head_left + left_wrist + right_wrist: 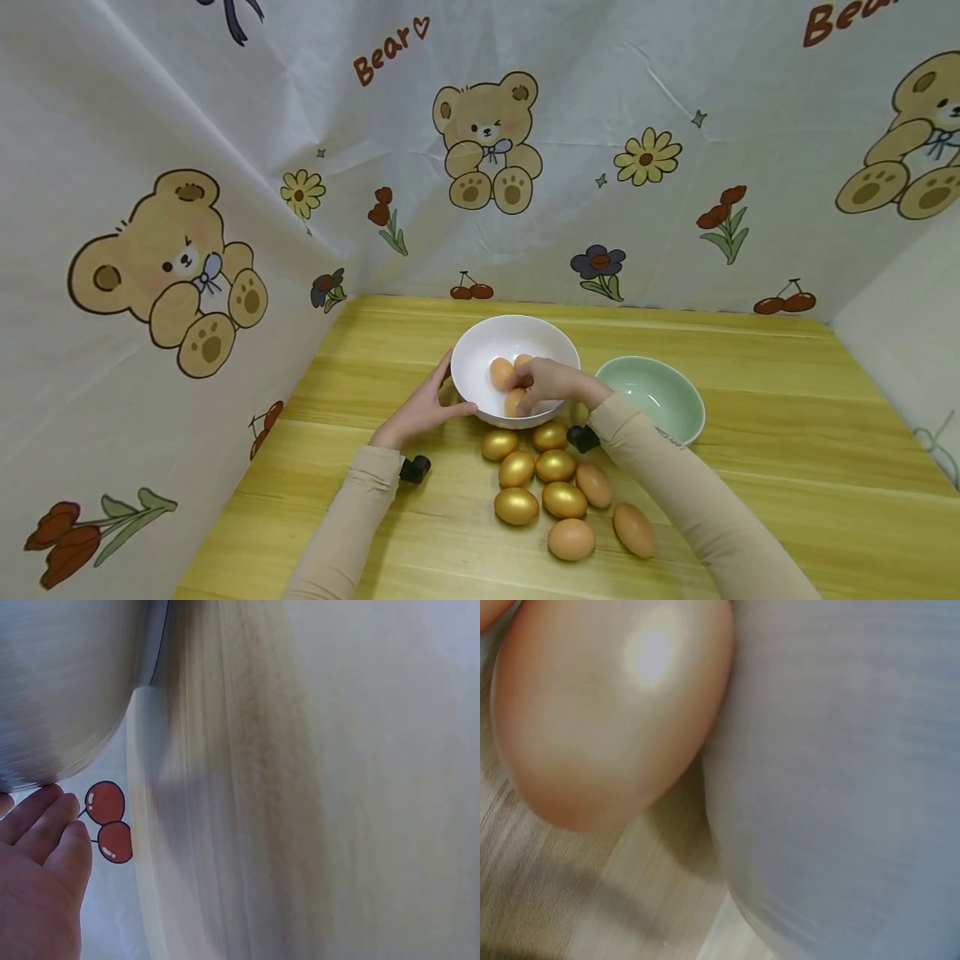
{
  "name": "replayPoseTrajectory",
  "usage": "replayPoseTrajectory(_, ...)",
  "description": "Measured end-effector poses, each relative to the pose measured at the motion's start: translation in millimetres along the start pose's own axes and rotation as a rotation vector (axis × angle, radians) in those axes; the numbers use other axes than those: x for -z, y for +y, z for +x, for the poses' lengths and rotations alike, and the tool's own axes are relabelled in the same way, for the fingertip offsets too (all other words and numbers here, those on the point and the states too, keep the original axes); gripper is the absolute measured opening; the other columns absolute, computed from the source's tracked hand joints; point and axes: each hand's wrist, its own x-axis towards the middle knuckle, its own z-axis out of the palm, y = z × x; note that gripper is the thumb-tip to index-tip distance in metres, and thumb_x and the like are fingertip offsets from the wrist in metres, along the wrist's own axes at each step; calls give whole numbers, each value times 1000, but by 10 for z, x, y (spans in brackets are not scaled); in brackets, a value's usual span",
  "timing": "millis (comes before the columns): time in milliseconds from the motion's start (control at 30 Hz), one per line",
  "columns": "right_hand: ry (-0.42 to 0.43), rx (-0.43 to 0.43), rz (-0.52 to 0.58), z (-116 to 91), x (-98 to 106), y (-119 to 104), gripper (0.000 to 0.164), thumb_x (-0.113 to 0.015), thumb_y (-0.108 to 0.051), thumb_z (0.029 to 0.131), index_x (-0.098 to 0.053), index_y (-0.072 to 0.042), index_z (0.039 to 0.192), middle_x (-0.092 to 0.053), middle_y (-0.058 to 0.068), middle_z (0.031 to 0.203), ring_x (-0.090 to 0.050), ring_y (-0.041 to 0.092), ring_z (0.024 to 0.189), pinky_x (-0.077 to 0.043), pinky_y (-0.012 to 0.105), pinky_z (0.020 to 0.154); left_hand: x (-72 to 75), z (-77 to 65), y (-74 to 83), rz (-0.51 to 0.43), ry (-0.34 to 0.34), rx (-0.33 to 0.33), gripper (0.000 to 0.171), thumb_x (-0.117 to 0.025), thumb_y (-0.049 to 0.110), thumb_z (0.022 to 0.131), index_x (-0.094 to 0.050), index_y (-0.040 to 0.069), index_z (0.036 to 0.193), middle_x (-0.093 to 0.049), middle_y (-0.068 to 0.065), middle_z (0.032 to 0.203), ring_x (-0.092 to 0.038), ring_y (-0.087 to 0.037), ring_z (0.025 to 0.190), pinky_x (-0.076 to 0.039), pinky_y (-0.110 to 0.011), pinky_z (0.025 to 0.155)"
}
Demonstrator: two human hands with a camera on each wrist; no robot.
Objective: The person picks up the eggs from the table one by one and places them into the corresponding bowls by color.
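In the head view a white bowl (480, 333) stands at the middle of the table. My left hand (423, 414) rests against its left side, fingers extended and thumb near the front rim. The left wrist view shows those fingertips touching the outer wall of the bowl (60, 690). Inside the bowl lie two brown eggs, one (501, 372) in plain sight and another (523, 360) partly covered. My right hand (553, 383) reaches in over the right rim, its thumb and fingers pinching a third brown egg (514, 403). Its fingertips are partly hidden.
Several gold eggs (517, 469) lie in front of the bowl, with brown eggs (572, 539) nearer the table's front. A light green bowl (652, 392) stands behind the right forearm. Close to the right wrist camera is a shiny egg (607, 712) beside the white bowl.
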Motion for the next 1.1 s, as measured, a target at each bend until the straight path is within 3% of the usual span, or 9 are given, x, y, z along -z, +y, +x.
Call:
replayPoseTrajectory(200,25,42,137,-40,23,3,44,-74,-5,77,-58,9,116,-60,18,113,-56,28,104,-43,37,92,-2,-4,19,6,4,1,102,-75,37,77,-6,21,151,-14,3,152,-23,-19,134,-21,-48,106)
replayPoseTrajectory(467,47,103,212,-91,54,-7,45,-71,-2,80,-54,13,120,-55,26,119,-50,39,111,-40,44,96,59,-93,315,-4,-22,-35,98,-74,23,81,-6,9,150,-16,-15,151,-24,-31,134,-21,-54,105)
replayPoseTrajectory(567,50,128,214,-118,72,-10,44,-69,-1,82,-53,14,120,-55,26,119,-50,40,112,-39,44,97,53,-85,285,0,-23,-39,98,-74,24,81,-6,9,150,-15,-14,151,-24,-31,134,-21,-54,104)
replayPoseTrajectory(800,63,119,260,-218,136,2,46,-67,-4,84,-51,12,124,-51,25,125,-47,37,117,-36,44,100,-14,-4,2,6,13,-18,101,-75,37,77,-6,23,150,-15,2,152,-24,-22,134,-21,-49,106)
replayPoseTrajectory(1100,81,118,322,-419,193,26,49,-67,-5,84,-49,11,127,-47,25,131,-47,33,119,-36,42,100,1,-15,47,9,10,-13,101,-75,36,78,-6,20,150,-16,-1,152,-24,-23,134,-20,-48,106)
